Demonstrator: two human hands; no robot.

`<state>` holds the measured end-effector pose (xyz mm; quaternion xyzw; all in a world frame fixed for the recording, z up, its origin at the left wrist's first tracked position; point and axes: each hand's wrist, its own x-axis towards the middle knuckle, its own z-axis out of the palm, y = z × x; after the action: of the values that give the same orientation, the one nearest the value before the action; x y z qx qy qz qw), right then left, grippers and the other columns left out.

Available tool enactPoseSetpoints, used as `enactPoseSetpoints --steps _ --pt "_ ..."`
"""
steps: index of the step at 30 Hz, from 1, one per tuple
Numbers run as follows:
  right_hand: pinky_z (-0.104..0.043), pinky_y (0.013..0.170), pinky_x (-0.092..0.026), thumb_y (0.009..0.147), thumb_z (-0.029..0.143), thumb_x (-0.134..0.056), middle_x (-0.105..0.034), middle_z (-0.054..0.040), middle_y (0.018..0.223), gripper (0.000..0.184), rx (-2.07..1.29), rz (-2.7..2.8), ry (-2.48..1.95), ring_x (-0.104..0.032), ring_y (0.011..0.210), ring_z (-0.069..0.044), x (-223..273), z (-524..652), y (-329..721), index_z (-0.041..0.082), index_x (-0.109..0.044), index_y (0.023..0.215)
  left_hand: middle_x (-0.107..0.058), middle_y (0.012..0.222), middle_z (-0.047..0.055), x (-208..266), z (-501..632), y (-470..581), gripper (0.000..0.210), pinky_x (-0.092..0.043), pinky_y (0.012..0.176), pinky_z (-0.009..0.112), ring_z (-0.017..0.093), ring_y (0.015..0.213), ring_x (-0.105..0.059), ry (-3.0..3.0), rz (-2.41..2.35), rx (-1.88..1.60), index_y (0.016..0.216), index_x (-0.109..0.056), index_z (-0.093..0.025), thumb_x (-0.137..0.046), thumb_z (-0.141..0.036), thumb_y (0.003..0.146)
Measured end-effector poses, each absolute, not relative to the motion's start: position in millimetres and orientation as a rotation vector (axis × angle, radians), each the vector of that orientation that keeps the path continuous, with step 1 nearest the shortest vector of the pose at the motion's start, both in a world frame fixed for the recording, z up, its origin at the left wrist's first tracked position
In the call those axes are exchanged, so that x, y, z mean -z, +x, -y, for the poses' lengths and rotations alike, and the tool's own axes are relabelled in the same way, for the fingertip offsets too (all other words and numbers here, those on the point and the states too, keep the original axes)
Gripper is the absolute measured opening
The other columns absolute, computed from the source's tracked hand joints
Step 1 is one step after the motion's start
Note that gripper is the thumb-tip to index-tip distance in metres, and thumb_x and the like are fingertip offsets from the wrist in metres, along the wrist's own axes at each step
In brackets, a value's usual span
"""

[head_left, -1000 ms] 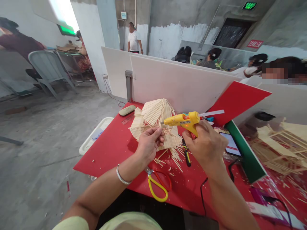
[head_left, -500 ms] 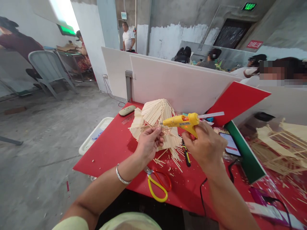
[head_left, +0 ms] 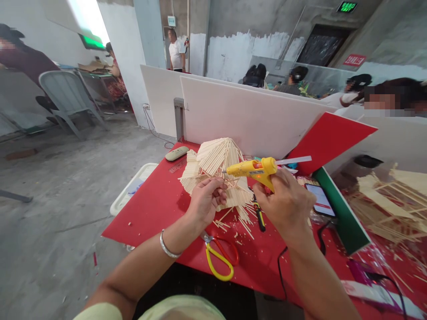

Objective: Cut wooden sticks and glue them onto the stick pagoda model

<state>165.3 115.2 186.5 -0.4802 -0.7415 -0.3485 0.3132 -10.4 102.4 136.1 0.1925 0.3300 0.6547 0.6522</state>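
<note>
My right hand (head_left: 288, 202) is wrapped round the handle of a yellow hot glue gun (head_left: 251, 169), its nozzle pointing left and a clear glue stick (head_left: 296, 160) poking out of its back. Just below the nozzle, my left hand (head_left: 208, 198) is closed in a pinch on a thin wooden stick (head_left: 231, 180), mostly hidden by the fingers. Behind both hands stands a model of pale wooden sticks (head_left: 213, 155) with a peaked roof; my left hand and the gun cover part of it. Loose sticks (head_left: 245, 220) lie in front of it.
Scissors with red and yellow handles (head_left: 220, 262) lie near the front edge of the red table (head_left: 143, 222). Pliers (head_left: 259, 215), a phone (head_left: 320, 200) and a green board (head_left: 343, 218) are at right. White panels (head_left: 247, 106) stand behind; other people sit beyond.
My left hand has shifted very slightly under the nozzle. The glue gun stays almost still. In the background, the standing person in white has turned a little.
</note>
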Motion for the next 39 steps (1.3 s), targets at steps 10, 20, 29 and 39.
enactPoseSetpoints --steps 10,20,29,39 --pt "-0.027 0.050 -0.019 0.080 0.028 -0.057 -0.064 -0.0012 0.078 0.011 0.924 1.927 -1.232 -0.049 0.061 -0.010 -187.6 -115.6 164.4 0.017 -0.059 0.076 -0.061 0.066 0.000 -134.2 -104.1 -11.2 0.024 -0.040 0.041 0.018 0.007 0.048 -0.054 0.442 -0.742 -1.482 0.079 -0.061 -0.012 -0.078 -0.025 0.068" --pt "-0.027 0.049 -0.021 0.080 0.027 -0.058 -0.065 -0.0006 0.079 0.010 0.951 1.923 -1.226 -0.050 0.060 -0.010 -187.1 -114.4 163.9 0.017 -0.060 0.080 -0.060 0.065 -0.001 -132.4 -105.6 -11.9 0.022 -0.040 0.040 0.018 0.006 0.048 -0.054 0.459 -0.748 -1.473 0.076 -0.061 -0.012 -0.078 -0.024 0.069" --pt "-0.026 0.049 -0.020 0.080 0.027 -0.058 -0.066 -0.0010 0.080 0.010 0.956 1.917 -1.198 -0.051 0.061 -0.010 -186.7 -115.1 165.1 0.017 -0.061 0.081 -0.062 0.067 0.000 -132.3 -104.9 -11.9 0.024 -0.041 0.041 0.018 0.006 0.048 -0.054 0.465 -0.759 -1.475 0.079 -0.061 -0.012 -0.079 -0.025 0.069" --pt "-0.027 0.049 -0.018 0.080 0.027 -0.057 -0.064 -0.0003 0.078 0.011 0.953 1.921 -1.218 -0.049 0.061 -0.010 -187.7 -115.0 163.6 0.017 -0.060 0.081 -0.061 0.067 0.000 -133.3 -104.3 -12.3 0.023 -0.041 0.041 0.019 0.006 0.048 -0.054 0.466 -0.758 -1.468 0.078 -0.061 -0.012 -0.078 -0.025 0.068"
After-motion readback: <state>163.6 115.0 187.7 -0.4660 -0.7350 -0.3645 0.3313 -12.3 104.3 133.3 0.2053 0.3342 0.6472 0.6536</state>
